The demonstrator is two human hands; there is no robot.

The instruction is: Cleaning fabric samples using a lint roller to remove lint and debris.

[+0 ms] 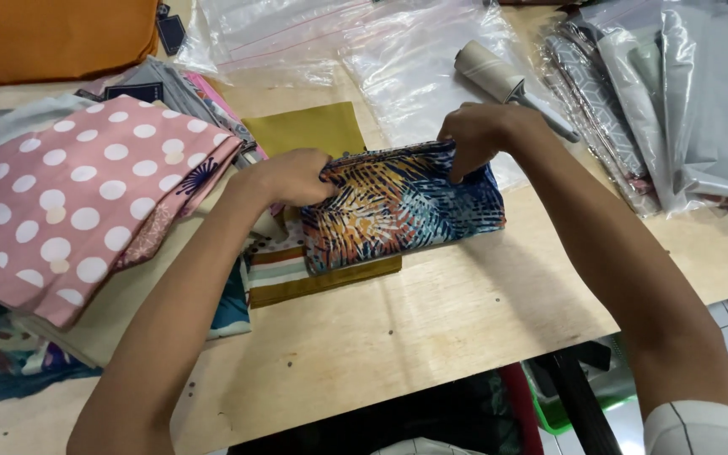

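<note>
A folded cloth with a blue, orange and white leaf print (398,211) lies on the wooden table (431,320). My left hand (292,177) pinches its upper left corner. The upper right edge is gripped by my right hand (482,135). Under the printed cloth sits a mustard-yellow folded cloth (305,126) and a striped piece (275,265).
A stack of folded fabrics topped by a pink cloth with white dots (69,194) fills the left. Clear plastic bags (364,42) and a lint roller (499,76) lie at the back. Packed fabrics in plastic (659,101) sit right. An orange cushion (52,34) is far left.
</note>
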